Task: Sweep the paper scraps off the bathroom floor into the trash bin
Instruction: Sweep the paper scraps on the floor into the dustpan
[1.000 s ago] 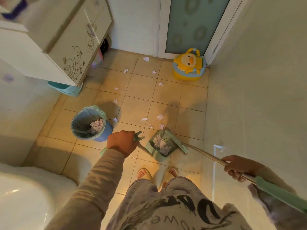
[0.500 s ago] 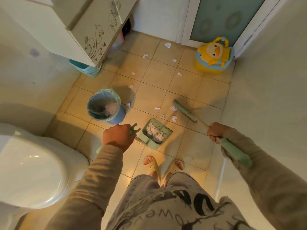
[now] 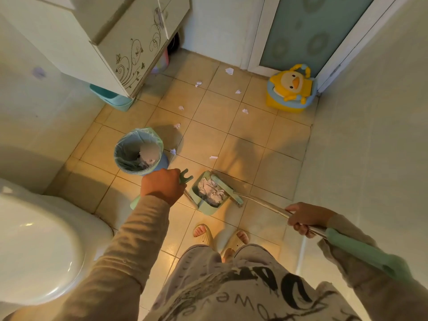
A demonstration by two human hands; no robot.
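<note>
A green dustpan stands on the tiled floor in front of my feet, with crumpled white paper inside it. My left hand is shut on the dustpan's green handle. My right hand grips the broom's metal pole, and the green broom head lies across the dustpan's mouth. A blue trash bin with a clear liner stands just left of the dustpan and holds some paper. Several white paper scraps lie scattered on the tiles toward the door.
A white toilet fills the lower left. A cabinet hangs at upper left with a teal basin under it. A yellow duck potty sits by the glass door. A tiled wall runs along the right.
The broom head has swept back from the open tiles to the dustpan's mouth, carrying the nearest scraps in. My right hand has drawn back toward me. The dustpan has stayed put.
</note>
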